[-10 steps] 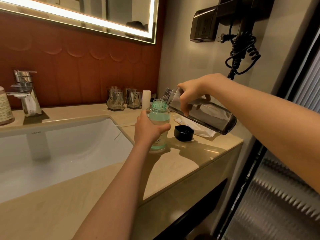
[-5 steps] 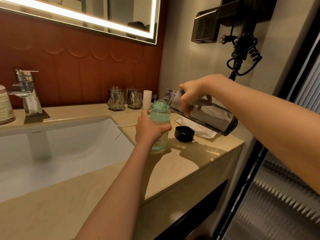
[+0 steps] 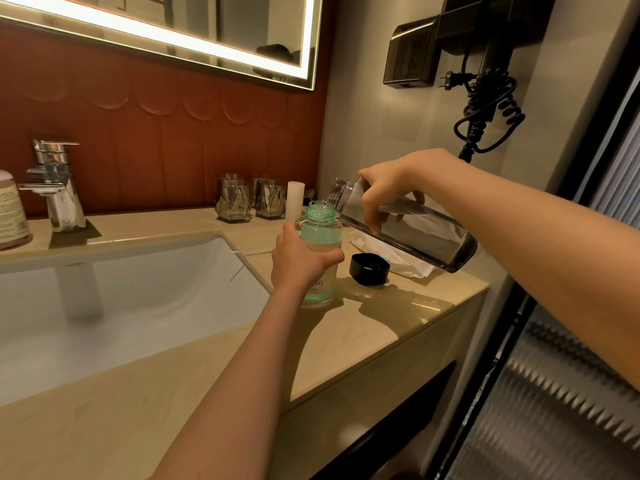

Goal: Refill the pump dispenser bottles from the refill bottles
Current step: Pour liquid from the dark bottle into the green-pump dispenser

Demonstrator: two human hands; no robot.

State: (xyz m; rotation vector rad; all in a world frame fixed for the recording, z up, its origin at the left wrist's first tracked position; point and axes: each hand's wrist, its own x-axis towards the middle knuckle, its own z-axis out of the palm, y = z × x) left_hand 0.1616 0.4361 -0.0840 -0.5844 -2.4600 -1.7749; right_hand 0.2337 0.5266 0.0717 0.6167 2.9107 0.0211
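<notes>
Two grips: your left hand (image 3: 298, 261) wraps the green bottle (image 3: 320, 233), your right hand (image 3: 384, 188) the tilted refill bottle (image 3: 419, 237); align mouths, pour slowly.

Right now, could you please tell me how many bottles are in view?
3: the green-tinted bottle upright on the counter in the left hand; the dark refill bottle tilted over it in the right hand; a labelled bottle at the left edge, partly cropped.
</notes>
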